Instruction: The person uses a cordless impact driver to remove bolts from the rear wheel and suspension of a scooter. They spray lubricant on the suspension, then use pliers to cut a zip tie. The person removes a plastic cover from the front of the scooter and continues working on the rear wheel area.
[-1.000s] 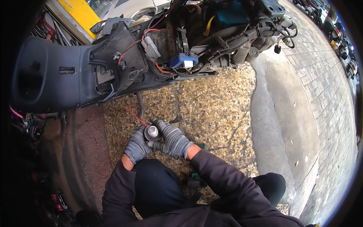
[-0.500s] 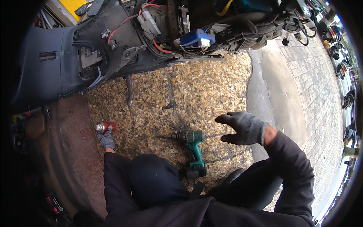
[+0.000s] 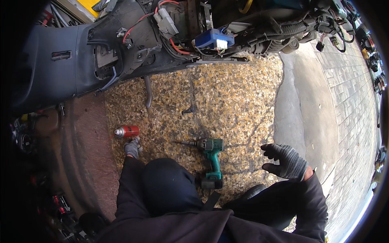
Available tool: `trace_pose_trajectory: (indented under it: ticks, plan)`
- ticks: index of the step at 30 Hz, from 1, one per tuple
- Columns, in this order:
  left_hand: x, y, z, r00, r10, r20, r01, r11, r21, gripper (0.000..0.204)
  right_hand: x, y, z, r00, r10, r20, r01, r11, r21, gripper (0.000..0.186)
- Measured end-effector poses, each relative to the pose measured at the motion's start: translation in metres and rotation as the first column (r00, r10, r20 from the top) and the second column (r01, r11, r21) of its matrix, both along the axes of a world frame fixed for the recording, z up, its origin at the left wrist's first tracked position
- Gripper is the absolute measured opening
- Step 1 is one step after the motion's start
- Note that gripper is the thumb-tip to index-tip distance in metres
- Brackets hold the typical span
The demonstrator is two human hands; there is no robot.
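Observation:
A red spray can (image 3: pixel 129 131) with a silver top lies on its side on the speckled ground, at my left. Just below it, my left hand (image 3: pixel 132 148) in a grey glove is apart from the can, its fingers loosely bent and nothing seen in them. Between my hands a green cordless drill (image 3: pixel 213 158) rests on the ground, bit pointing left and black battery toward me. Off to the right, my right hand (image 3: pixel 287 163), also gloved in grey, hangs empty with thumb and fingers spread.
Across the far side stands a stripped vehicle body with a dark panel (image 3: pixel 52 60), a wiring harness (image 3: pixel 279 34) and a blue connector box (image 3: pixel 210 39). A metal lever (image 3: pixel 148 92) juts down from it. Tools (image 3: pixel 61 204) lie in shadow at lower left.
My left hand has let go of the spray can and drawn off to the right of it. My right hand has moved right and nearer to me. The whole view has shifted slightly.

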State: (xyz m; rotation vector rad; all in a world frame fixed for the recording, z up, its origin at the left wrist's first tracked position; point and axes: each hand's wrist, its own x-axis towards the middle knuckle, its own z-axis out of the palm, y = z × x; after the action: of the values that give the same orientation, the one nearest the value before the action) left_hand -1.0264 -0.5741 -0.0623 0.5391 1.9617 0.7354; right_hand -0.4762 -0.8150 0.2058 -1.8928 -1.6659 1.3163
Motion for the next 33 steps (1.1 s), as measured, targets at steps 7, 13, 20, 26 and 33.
trace_pose_trajectory:
  ticks: [7, 13, 20, 26, 33]
  plan:
    - [0.069, -0.042, 0.076, 0.976, -0.214, 0.043, 0.218, 0.961, -0.168, 0.013, 0.005, -0.028, -0.014, 0.988, 0.018, 0.153, 0.011, 0.982, -0.187, 0.049]
    - [0.115, -0.042, 0.181, 0.922, -0.386, -0.029, 0.381, 0.918, -0.111, 0.010, -0.023, -0.069, -0.016, 0.983, 0.010, 0.184, 0.079, 0.880, -0.469, 0.054]
    - [0.176, -0.151, 0.301, 0.916, -0.400, 0.033, 0.387, 0.902, 0.191, 0.009, -0.148, -0.138, 0.095, 0.979, -0.203, 0.011, 0.197, 0.934, -0.299, 0.047]
    - [0.174, -0.269, 0.426, 0.870, -0.486, 0.078, 0.476, 0.871, 0.118, 0.017, -0.169, -0.173, 0.220, 0.969, -0.128, -0.212, 0.032, 0.914, -0.405, 0.052]
    - [0.087, -0.329, 0.514, 0.858, -0.509, 0.067, 0.510, 0.832, -0.218, 0.020, -0.039, -0.189, 0.307, 0.942, -0.247, 0.229, 0.321, 0.861, -0.394, 0.058]
